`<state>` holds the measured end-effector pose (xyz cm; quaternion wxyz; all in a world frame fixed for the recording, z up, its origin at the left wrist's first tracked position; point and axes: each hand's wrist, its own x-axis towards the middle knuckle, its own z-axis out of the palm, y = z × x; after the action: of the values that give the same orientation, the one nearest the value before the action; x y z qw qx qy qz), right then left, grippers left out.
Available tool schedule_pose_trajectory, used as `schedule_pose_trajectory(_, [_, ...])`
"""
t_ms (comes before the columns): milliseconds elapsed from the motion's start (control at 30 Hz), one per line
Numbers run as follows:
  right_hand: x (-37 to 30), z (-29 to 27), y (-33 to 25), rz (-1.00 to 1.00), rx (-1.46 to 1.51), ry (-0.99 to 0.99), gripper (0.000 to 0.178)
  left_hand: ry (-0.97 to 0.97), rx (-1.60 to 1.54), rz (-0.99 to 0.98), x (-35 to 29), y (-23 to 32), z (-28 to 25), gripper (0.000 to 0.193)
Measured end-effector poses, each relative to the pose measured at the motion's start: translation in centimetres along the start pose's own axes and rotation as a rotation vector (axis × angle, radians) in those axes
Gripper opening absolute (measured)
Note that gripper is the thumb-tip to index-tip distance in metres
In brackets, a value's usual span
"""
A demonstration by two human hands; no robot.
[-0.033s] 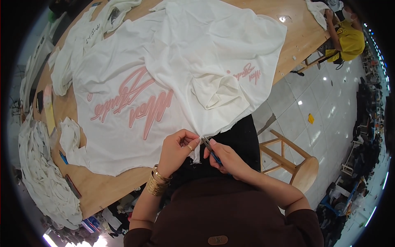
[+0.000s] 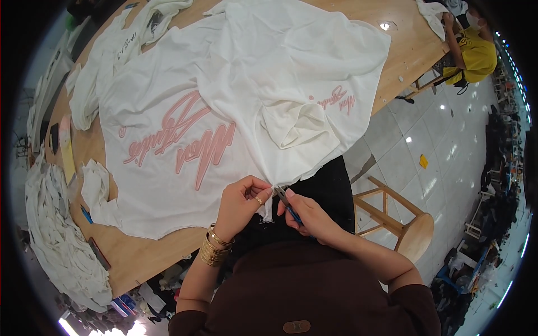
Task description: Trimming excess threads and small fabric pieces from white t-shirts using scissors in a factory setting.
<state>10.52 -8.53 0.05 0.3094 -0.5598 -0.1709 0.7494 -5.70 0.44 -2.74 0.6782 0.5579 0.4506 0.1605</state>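
A large white garment with pink lettering lies spread over the table and hangs past its near edge. My left hand, with a ring and gold bangles at the wrist, pinches a gathered bit of the garment's edge between thumb and fingers. Close beside it, my right hand is closed round blue-handled thread snips. Their metal blades point up and left, at the pinched cloth. Whether the blades touch the fabric is too small to tell. A short white strip of cloth dangles below my left fingers.
White garments are heaped on the wooden table at left, near a blue pen-like tool and a dark phone-like object. A wooden stool stands at right. Farther right, a person in yellow sits at the table's far end.
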Motion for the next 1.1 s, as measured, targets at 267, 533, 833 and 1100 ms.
schedule_pose_trajectory(267, [0.1,-0.1,0.0,0.001,0.044,-0.006,0.048,-0.020,-0.082,-0.014,0.1,-0.3,0.2,0.011])
schedule_pose_trajectory(533, [0.6,0.0,0.0,-0.011,0.162,0.031,0.040,-0.012,-0.166,-0.032,0.0,-0.1,0.8,0.012])
schedule_pose_trajectory(833, [-0.3,0.0,-0.9,-0.004,0.125,0.039,0.039,-0.043,-0.243,-0.064,-0.2,0.0,0.7,0.012])
schedule_pose_trajectory(1100, [-0.4,0.0,-0.9,0.016,0.094,0.012,0.040,-0.036,-0.226,-0.053,-0.3,0.1,0.7,0.012])
